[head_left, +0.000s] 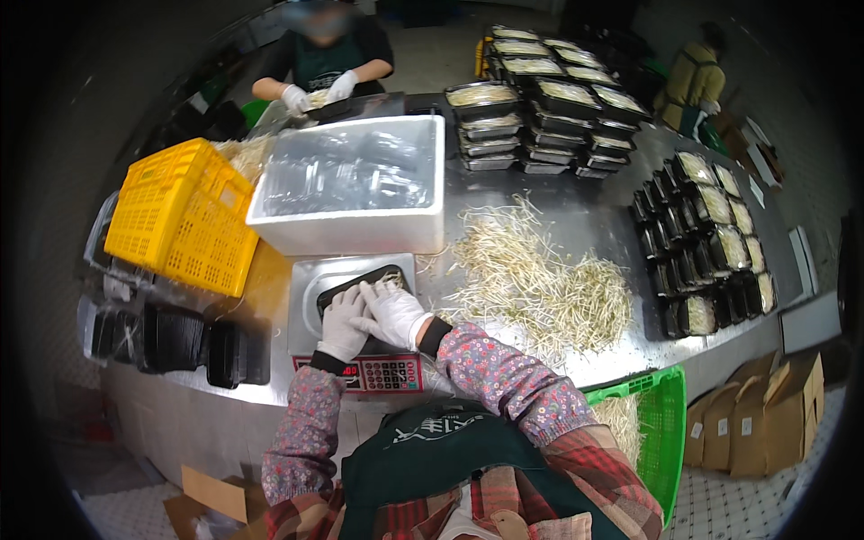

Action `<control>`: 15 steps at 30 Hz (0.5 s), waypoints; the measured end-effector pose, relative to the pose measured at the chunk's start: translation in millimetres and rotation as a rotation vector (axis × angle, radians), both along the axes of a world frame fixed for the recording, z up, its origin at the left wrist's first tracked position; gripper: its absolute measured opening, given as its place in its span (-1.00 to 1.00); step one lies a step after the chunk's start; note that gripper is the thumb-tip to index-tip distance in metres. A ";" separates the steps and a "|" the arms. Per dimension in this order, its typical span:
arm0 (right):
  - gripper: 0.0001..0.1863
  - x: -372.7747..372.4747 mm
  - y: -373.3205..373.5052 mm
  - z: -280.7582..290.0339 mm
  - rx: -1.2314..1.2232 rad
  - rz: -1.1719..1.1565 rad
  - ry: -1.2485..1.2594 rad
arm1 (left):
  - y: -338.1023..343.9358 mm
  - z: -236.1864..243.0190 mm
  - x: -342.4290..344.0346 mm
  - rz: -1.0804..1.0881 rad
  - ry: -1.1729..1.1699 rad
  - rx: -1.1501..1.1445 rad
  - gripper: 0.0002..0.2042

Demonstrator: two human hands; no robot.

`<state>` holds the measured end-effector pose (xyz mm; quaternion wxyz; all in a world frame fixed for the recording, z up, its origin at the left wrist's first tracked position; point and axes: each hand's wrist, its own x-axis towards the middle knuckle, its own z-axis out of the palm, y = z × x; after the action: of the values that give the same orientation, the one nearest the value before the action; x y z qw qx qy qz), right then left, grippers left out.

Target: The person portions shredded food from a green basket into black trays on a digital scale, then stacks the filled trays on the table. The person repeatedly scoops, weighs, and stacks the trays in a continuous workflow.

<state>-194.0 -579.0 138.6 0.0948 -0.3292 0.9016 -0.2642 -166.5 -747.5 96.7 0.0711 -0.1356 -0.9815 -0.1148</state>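
A black plastic tray (340,286) rests on the metal platform (303,322) of a weighing scale, tilted in line with my arms. Bean sprouts (396,280) show at its far right corner. My left hand (345,326), in a white glove, lies over the tray's left part with fingers stretched out. Across the right part lies my gloved right hand (393,312), its fingers extended and reaching close to the left hand. The two hands hide most of the tray's contents. On the near side, the red scale panel (387,373) is partly covered by my left wrist.
Loose bean sprouts (531,279) lie heaped on the steel table. A white foam box (346,229) and a yellow crate (184,216) stand left. Filled trays (549,103) are stacked behind; more trays (706,225) stand right. A green basket (664,441) sits nearby. A co-worker (328,67) faces me.
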 end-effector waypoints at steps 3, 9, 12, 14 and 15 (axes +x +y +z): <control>-0.36 4.3 41.1 1.2 -0.385 0.028 0.165 | 5.3 32.2 6.5 -0.041 0.103 0.072 -0.49; -0.06 -61.8 208.0 -78.7 0.061 -0.682 0.044 | 75.4 108.5 28.6 -0.123 0.085 0.674 -0.57; 0.27 -126.4 270.0 -105.0 0.268 -0.964 -0.153 | 118.5 80.6 38.7 -0.160 -0.348 0.914 -0.56; 0.33 -167.6 288.7 -101.6 0.200 -1.095 -0.356 | 144.6 55.9 42.1 -0.208 -0.429 0.915 -0.55; 0.33 -187.2 295.7 -104.6 0.170 -1.135 -0.372 | 154.7 47.5 41.4 -0.229 -0.467 0.891 -0.54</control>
<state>-381.2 -283.4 34.0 0.1213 0.2640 0.9226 -0.2538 -125.0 -592.8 144.2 -0.1123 -0.1693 -0.8060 -0.5560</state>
